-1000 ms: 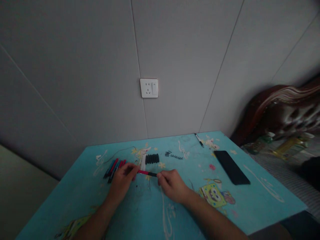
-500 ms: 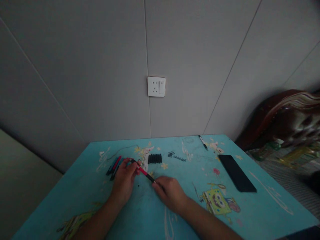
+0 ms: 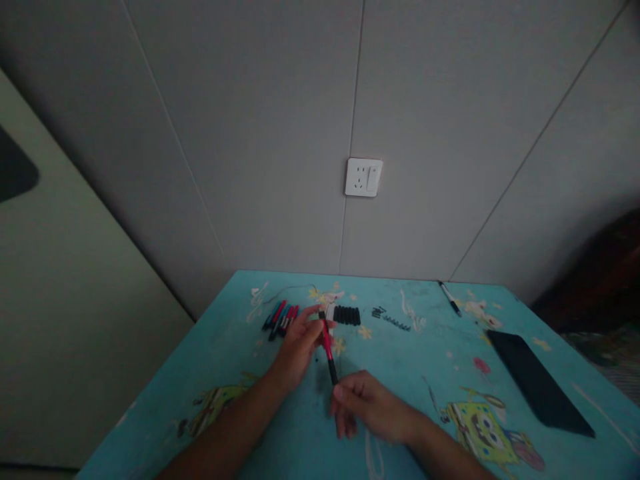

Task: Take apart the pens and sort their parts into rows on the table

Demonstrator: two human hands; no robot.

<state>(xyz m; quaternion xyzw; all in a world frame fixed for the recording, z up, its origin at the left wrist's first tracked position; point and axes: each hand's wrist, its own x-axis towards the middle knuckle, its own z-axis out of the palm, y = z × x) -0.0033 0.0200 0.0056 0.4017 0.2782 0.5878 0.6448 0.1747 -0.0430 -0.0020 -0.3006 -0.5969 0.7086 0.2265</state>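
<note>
A red pen with black ends is held slanting over the table between both hands. My left hand is closed round its upper part, thumb on top. Down at the lower black end, my right hand pinches the pen between thumb and finger, its other fingers hanging below. Just left of my left hand lies a group of red, blue and black pen barrels. Thin white refills, partly hidden by the left hand, lie beside a row of black grips. Small dark parts are lined up further right.
The blue cartoon-print tabletop meets a grey panelled wall with a white socket. A white-and-black pen lies near the back edge. A flat dark rectangular item rests on the right side.
My view has turned left, so the table sits further right in the picture. The pen now points more toward me, and fingers of my right hand have loosened into a pinch.
</note>
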